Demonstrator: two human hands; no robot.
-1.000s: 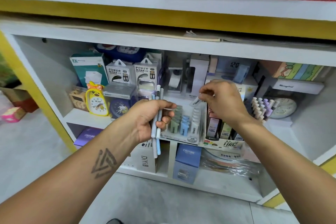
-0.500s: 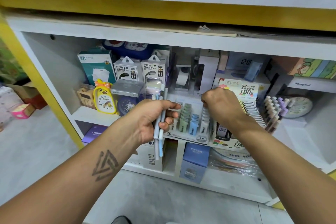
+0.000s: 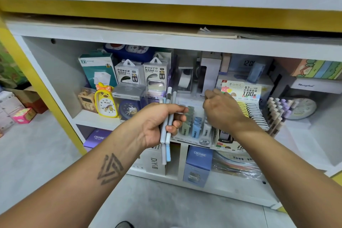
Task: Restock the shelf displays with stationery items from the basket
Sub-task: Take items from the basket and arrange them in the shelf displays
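My left hand (image 3: pixel 157 122) grips a bundle of pale blue and grey pens (image 3: pixel 167 146), held upright in front of the shelf's middle. My right hand (image 3: pixel 222 111) is over a clear display tray (image 3: pixel 201 141) of small lead packs in green, blue and white rows (image 3: pixel 196 129). Its fingers curl down into the white row around a small white pack, which the hand mostly hides. The basket is out of view.
A yellow duck clock (image 3: pixel 105 100), power bank boxes (image 3: pixel 127 74) and a blue clock stand left of the tray. Yellow and white clip rows (image 3: pixel 255 113) and a pen rack (image 3: pixel 277 114) stand to its right. CRUHRE boxes (image 3: pixel 198 164) fill the lower shelf. A pink box (image 3: pixel 24 115) lies on the floor.
My right hand dropped from above the tray, where it pinched a small white pack, down into the white row. My left hand kept its grip on the pens.
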